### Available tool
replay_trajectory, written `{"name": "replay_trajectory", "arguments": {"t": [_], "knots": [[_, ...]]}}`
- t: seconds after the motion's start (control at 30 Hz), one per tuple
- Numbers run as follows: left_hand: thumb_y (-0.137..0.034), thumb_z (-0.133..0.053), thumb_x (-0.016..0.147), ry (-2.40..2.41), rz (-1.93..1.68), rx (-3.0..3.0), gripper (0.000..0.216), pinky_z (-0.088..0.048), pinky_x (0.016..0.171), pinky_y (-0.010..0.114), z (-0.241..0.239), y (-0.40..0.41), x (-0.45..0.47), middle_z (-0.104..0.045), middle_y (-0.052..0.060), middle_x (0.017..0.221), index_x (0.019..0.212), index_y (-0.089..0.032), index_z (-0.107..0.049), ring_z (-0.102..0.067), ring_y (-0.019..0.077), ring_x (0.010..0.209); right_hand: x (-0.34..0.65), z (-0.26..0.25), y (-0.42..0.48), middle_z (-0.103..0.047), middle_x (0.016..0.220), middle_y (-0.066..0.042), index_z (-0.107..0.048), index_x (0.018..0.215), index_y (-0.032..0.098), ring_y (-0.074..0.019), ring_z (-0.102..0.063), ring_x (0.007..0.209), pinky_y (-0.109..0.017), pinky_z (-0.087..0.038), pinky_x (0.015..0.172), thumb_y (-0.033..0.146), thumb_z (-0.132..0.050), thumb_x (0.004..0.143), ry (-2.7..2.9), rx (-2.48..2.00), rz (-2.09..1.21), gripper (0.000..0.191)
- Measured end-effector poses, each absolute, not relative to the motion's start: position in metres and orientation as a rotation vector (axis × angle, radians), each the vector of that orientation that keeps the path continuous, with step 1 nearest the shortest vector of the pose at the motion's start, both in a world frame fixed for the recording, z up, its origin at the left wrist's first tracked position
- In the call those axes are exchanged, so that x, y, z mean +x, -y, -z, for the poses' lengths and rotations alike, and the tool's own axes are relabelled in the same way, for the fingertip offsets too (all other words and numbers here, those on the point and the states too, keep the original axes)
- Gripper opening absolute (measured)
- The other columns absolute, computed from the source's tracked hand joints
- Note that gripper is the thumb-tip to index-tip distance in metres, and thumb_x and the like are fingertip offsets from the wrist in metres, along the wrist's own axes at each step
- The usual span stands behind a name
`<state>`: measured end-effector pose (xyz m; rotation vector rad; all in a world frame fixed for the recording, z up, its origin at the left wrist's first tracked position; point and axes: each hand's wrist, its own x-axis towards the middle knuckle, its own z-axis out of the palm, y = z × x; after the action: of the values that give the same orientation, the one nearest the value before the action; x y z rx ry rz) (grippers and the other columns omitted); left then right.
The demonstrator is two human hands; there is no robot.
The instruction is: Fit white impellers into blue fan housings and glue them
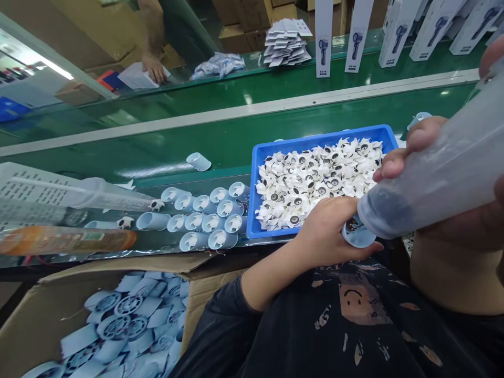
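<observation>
My left hand (321, 226) is wrapped round a short light-blue fan housing (360, 237), whose open end shows some wiring or a small circuit part inside. My right hand (417, 139) grips a large translucent plastic cylinder (441, 163), bottle-like and tilted, close to the camera. Its lower end, with something dark inside, is right at the blue housing; whether they touch I cannot tell. Much of the right palm is hidden behind the cylinder. Beyond my left hand lies a blue tray (254, 194) full of white fan blades (315, 178).
Rows of blue housings with white blades (212, 223) stand left of the tray. Below, a cardboard box (197, 294) holds many housings. An orange bottle (71, 240) and a white basket (35, 194) lie left. Across the green conveyor (165, 142), another person's hand (154, 68) rests on paper.
</observation>
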<state>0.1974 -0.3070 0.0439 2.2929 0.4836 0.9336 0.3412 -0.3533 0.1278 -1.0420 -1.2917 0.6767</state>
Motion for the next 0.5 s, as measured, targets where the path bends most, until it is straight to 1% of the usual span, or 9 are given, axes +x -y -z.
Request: {"name": "replay_trajectory", "arguments": {"t": [0.03,0.1,0.17,0.23,0.3,0.33,0.4,0.47,0.5], "knots": [[-0.045,-0.078,0.07,-0.49,-0.934,2.294,0.04,-0.054,0.068,0.033,-0.045,0.308,0.198,-0.07,0.004,0.082,0.095,-0.019,-0.062,-0.067,0.0207,0.076,0.34,-0.128,0.353,-0.054,0.087,-0.001,-0.054,0.108,0.04,-0.0171,-0.063,0.072,-0.037,-0.055,0.056,0.075,-0.029,0.093,1.276,-1.051,-0.681,0.046],[-0.045,-0.079,0.068,-0.487,-0.941,2.282,0.041,-0.053,0.067,0.033,-0.046,0.308,0.199,-0.07,0.004,0.082,0.095,-0.019,-0.062,-0.067,0.0207,0.077,0.343,-0.124,0.354,-0.057,0.094,-0.001,-0.056,0.1,0.037,-0.0184,-0.064,0.075,-0.04,-0.057,0.06,0.081,-0.03,0.089,1.268,-1.127,-0.661,0.052],[-0.045,-0.079,0.069,-0.48,-0.955,2.258,0.042,-0.053,0.066,0.033,-0.044,0.308,0.2,-0.07,0.004,0.083,0.096,-0.019,-0.062,-0.067,0.0209,0.078,0.35,-0.117,0.356,-0.058,0.107,0.001,-0.056,0.103,0.04,-0.024,-0.066,0.089,-0.049,-0.058,0.072,0.089,-0.031,0.081,1.315,-1.253,-0.619,0.059],[-0.045,-0.079,0.069,-0.477,-0.966,2.242,0.042,-0.053,0.066,0.034,-0.042,0.307,0.201,-0.07,0.004,0.082,0.096,-0.019,-0.061,-0.067,0.0211,0.077,0.356,-0.113,0.357,-0.057,0.112,0.002,-0.053,0.113,0.045,-0.0306,-0.062,0.105,-0.056,-0.056,0.08,0.093,-0.041,0.072,1.382,-1.385,-0.551,0.064],[-0.046,-0.079,0.069,-0.482,-0.966,2.238,0.041,-0.052,0.065,0.034,-0.04,0.307,0.202,-0.069,0.004,0.081,0.095,-0.019,-0.061,-0.066,0.021,0.076,0.356,-0.114,0.357,-0.056,0.11,0.002,-0.048,0.118,0.05,-0.0328,-0.059,0.113,-0.057,-0.055,0.08,0.092,-0.05,0.067,1.432,-1.433,-0.517,0.066],[-0.046,-0.079,0.069,-0.484,-0.969,2.24,0.04,-0.052,0.064,0.034,-0.04,0.308,0.202,-0.069,0.004,0.081,0.094,-0.019,-0.061,-0.066,0.021,0.075,0.354,-0.117,0.356,-0.057,0.108,0.002,-0.048,0.118,0.049,-0.0324,-0.059,0.112,-0.055,-0.056,0.078,0.092,-0.051,0.068,1.43,-1.428,-0.527,0.066],[-0.045,-0.079,0.069,-0.484,-0.974,2.245,0.039,-0.051,0.064,0.034,-0.04,0.309,0.204,-0.069,0.004,0.08,0.092,-0.019,-0.061,-0.066,0.0214,0.075,0.348,-0.124,0.353,-0.058,0.102,-0.001,-0.053,0.113,0.043,-0.0293,-0.064,0.101,-0.051,-0.057,0.069,0.09,-0.044,0.075,1.344,-1.362,-0.55,0.061],[-0.046,-0.079,0.069,-0.488,-0.964,2.245,0.041,-0.051,0.063,0.034,-0.043,0.311,0.206,-0.069,0.005,0.08,0.093,-0.018,-0.061,-0.067,0.0221,0.075,0.342,-0.13,0.35,-0.058,0.094,-0.003,-0.058,0.105,0.037,-0.0267,-0.066,0.092,-0.048,-0.057,0.066,0.086,-0.037,0.083,1.263,-1.278,-0.56,0.057],[-0.047,-0.08,0.069,-0.496,-0.943,2.243,0.043,-0.052,0.064,0.035,-0.045,0.311,0.206,-0.07,0.005,0.081,0.096,-0.018,-0.061,-0.067,0.0227,0.075,0.341,-0.131,0.349,-0.057,0.091,-0.004,-0.059,0.101,0.036,-0.026,-0.067,0.09,-0.047,-0.057,0.066,0.083,-0.036,0.086,1.25,-1.239,-0.571,0.055]]}}
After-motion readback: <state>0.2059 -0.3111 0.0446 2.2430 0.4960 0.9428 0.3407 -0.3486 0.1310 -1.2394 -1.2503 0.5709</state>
